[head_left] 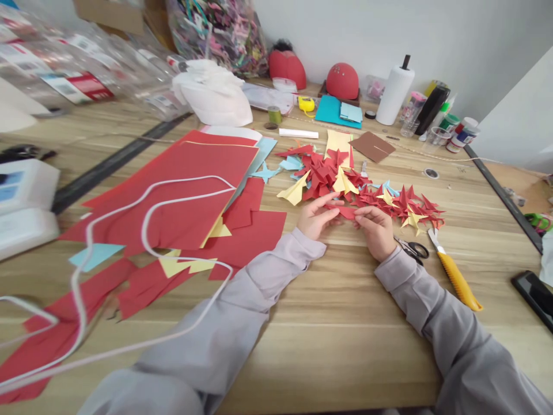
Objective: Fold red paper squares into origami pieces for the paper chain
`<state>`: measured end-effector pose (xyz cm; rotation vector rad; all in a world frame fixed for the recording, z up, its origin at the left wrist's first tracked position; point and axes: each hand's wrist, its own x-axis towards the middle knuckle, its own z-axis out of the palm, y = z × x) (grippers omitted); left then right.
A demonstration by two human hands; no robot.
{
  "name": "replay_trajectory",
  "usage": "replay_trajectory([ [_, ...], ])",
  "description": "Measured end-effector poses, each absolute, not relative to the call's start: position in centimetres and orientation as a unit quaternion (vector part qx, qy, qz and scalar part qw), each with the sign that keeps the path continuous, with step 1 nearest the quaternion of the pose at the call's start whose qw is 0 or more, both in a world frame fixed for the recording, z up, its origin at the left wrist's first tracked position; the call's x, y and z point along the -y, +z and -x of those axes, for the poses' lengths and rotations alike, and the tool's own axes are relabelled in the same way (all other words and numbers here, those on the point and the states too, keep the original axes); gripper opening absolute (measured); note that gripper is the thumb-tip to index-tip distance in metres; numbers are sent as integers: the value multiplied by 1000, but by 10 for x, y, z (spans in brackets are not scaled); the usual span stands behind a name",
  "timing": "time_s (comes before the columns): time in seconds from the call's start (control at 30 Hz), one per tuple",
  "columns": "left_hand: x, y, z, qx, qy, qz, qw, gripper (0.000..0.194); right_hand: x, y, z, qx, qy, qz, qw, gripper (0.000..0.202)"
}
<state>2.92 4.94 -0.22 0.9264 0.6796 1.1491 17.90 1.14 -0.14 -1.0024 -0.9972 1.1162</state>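
Between my two hands is a small piece of red paper [347, 212]. My left hand [318, 216] pinches its left side, and the fingers of my right hand [375, 227] are closed on its right side. Just beyond them lies a pile of folded red paper shapes [322, 176], with yellow folded pieces [294, 189] and light blue ones [265, 172] among it. More red folded shapes [406, 200] spread to the right. Black scissors [413, 249] and a yellow-handled knife [460, 281] lie beside my right wrist.
Red paper sheets [185, 178] and a white cable [147, 227] cover the left side. Along the back stand a white bottle [394, 95], several small bottles, and red domes [343, 80]. A phone [536, 297] lies at the right edge; plastic bottles [86, 69] fill the back left.
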Motion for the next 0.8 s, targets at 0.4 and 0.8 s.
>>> replay_trajectory([
  [0.4,-53,-7,-29,-366,526,-518,567,28,-14,-3,-183,411,391,464,680,11],
  [0.8,-51,-4,-30,-385,547,-466,579,23,-2,5,-175,532,135,516,657,10],
])
